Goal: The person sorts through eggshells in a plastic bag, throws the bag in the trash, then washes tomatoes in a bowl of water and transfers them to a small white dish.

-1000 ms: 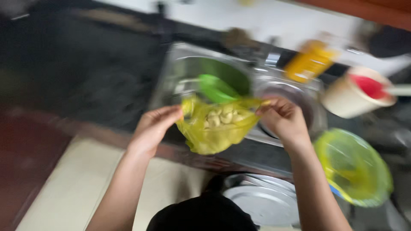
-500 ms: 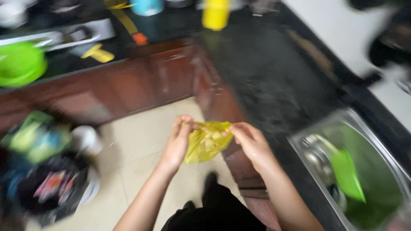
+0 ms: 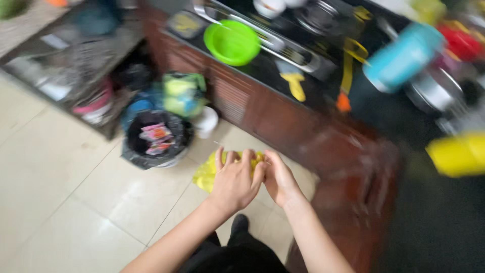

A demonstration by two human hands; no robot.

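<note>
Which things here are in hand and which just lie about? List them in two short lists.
In hand:
- crumpled yellow plastic bag, gripped between both hands
- left hand
- right hand

Lying about:
- black-lined waste bin on the tiled floor
- round green plastic bowl on the dark counter
- blue cylindrical container
- yellow container

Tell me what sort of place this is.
Most likely a home kitchen. A dark countertop on wooden cabinets carries a green bowl and a metal pot, and a black-lined bin stands on the tiled floor. Both hands, left hand and right hand, grip a yellow plastic bag.
</note>
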